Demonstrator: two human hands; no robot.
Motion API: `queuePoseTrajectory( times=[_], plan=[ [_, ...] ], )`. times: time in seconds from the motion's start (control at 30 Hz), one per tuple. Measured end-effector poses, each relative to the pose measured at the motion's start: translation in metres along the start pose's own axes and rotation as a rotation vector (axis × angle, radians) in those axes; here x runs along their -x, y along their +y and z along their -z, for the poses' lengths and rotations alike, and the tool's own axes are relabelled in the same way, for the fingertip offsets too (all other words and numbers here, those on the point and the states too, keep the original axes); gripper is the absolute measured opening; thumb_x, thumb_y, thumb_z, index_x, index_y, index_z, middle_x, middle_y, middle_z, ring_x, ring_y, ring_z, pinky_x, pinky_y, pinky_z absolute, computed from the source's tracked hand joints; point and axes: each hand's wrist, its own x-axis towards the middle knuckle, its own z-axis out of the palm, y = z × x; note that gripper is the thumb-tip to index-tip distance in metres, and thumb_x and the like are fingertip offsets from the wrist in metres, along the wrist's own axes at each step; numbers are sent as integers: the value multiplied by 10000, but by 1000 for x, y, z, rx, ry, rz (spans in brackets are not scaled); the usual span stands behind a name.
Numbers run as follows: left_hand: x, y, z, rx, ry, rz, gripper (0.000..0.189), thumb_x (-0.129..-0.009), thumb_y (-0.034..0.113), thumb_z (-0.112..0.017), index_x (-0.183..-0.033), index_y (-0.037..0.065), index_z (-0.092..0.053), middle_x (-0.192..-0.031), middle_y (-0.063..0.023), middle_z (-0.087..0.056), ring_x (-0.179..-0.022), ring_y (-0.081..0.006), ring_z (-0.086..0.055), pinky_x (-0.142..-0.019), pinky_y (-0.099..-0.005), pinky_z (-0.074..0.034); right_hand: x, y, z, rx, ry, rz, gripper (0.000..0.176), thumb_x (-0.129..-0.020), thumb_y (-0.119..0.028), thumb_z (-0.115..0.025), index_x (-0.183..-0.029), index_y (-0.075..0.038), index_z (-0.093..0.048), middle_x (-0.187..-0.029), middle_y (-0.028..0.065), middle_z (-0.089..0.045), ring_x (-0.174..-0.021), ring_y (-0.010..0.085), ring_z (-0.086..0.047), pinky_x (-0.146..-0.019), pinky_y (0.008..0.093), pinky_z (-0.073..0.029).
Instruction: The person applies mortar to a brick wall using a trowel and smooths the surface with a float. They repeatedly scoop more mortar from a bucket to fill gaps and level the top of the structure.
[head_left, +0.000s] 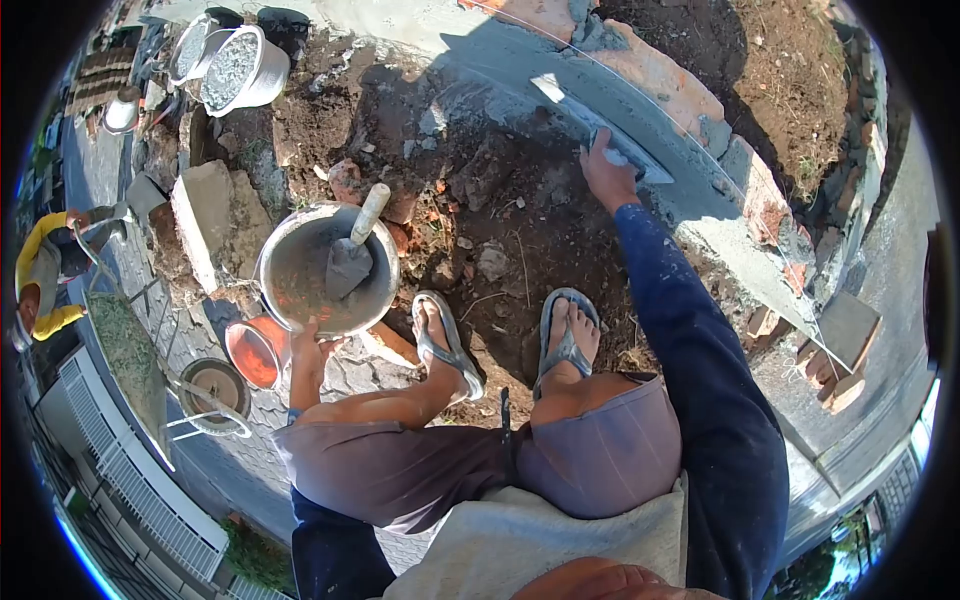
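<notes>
My right hand [610,173] is closed round a long, flat plastering float [652,170], which lies against the wet grey mortar [500,58] on top of a low, curved brick wall. Down on the left, my left hand [307,352] grips the near rim of a round mortar bucket [388,262]; its fingers show only in part. Inside that bucket a pointed trowel [349,268] leans, with its pale handle sticking up over the far rim. Little mortar shows in the bucket, mostly smeared on the walls and bottom.
An orange bucket [257,352] stands beside the mortar bucket. Two white buckets of grey mix [232,72] sit at the upper left. Farther left, another person in yellow sleeves [50,235] is by a wheelbarrow [125,345]. A string [690,150] runs along the wall; broken bricks and rubble [490,262] surround my feet.
</notes>
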Motion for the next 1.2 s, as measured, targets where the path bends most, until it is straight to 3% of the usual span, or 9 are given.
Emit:
queuePoseTrajectory(
  times=[0.13, 0.27, 0.33, 0.57, 0.63, 0.87, 1.0, 1.13, 1.2],
  plan=[
    [6, 3, -4, -1, -23, -9, 389, -983, 207, -457, -1240, -82, -411, -1116, -218, -584, -909, -312, -656, -764, -406, -599, 52, 67, -27, 354, 163, 143, 509, -926, -363, -527, -1276, -30, -366, -1166, 226, -568, -1059, 422, -572, -828, 557, -471],
    [3, -5, -1, 24, -20, 10, 400, -981, 205, -464, -1264, -68, -389, -1137, -227, -564, -913, -330, -652, -764, -420, -600, 80, 77, -19, 551, 65, 95, 531, -920, -359, -532, -1298, -30, -358, -1185, 228, -556, -1073, 427, -563, -832, 549, -472],
    [4, -4, -2, 28, -29, 24, 393, -982, 200, -458, -1259, -71, -392, -1135, -230, -566, -920, -335, -651, -767, -422, -600, 72, 43, 8, 487, -13, -46, 461, -945, -277, -492, -1335, -46, -411, -1258, 170, -530, -1103, 291, -555, -916, 466, -459],
    [0, 5, -2, 8, -21, 17, 362, -974, 160, -432, -1223, -101, -406, -1117, -239, -579, -944, -351, -649, -780, -428, -598, 12, 6, 21, 204, -11, 29, 539, -912, -347, -526, -1326, -42, -366, -1243, 219, -540, -1129, 384, -545, -922, 482, -450],
    [-2, 5, -2, 29, -12, 26, 356, -970, 152, -430, -1213, -108, -410, -1117, -238, -580, -944, -353, -649, -783, -427, -597, 17, 9, 30, 163, 200, 102, 486, -909, -374, -532, -1249, -74, -357, -1103, 242, -600, -1006, 438, -596, -856, 549, -447],
    [-8, 0, 6, 23, -66, 21, 376, -973, 182, -459, -1218, -97, -402, -1145, -228, -575, -946, -339, -655, -788, -413, -596, 59, 41, 48, 257, 223, 29, 466, -898, -325, -555, -1224, -25, -409, -1176, 233, -578, -1102, 426, -549, -889, 565, -425],
    [4, 3, -2, 20, -35, 29, 386, -977, 194, -463, -1231, -86, -391, -1152, -233, -569, -938, -340, -657, -782, -415, -598, 69, 40, 44, 114, 141, -26, 524, -891, -326, -575, -1257, 7, -403, -1165, 234, -591, -1063, 395, -586, -879, 494, -458],
    [9, 4, -6, 43, -47, 32, 387, -978, 197, -461, -1236, -82, -388, -1158, -240, -565, -926, -343, -659, -774, -413, -600, 53, 3, 11, 353, 89, 88, 499, -923, -357, -521, -1255, 5, -428, -1168, 235, -599, -1077, 412, -569, -916, 449, -449],
    [5, 2, -4, 42, -46, 26, 389, -977, 195, -460, -1237, -85, -391, -1148, -241, -571, -924, -342, -660, -772, -411, -600, 28, -15, -13, -26, 3, 8, 530, -950, -449, -420, -1258, -22, -477, -1252, 201, -573, -1132, 394, -538, -976, 411, -408]
  ],
)
